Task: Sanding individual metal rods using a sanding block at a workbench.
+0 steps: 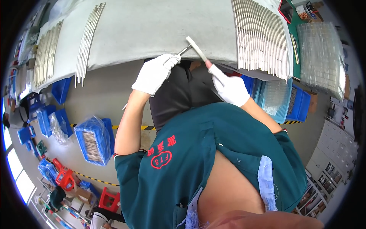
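Gloved left hand [154,73] grips tweezers [184,50], right hand [230,89] a white rod [196,49], at table edge [152,57].

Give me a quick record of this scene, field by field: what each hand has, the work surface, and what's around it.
left hand: white-gloved left hand grips a thin metal tool
right hand: white-gloved right hand holds a pale rod at its lower end
contact: the tool's tip meets the rod near the rod's upper end
surface: grey cloth-covered table
on table: rows of pale rods, a large one at right, smaller ones at left
floor: blue bins, one holding wrapped rods
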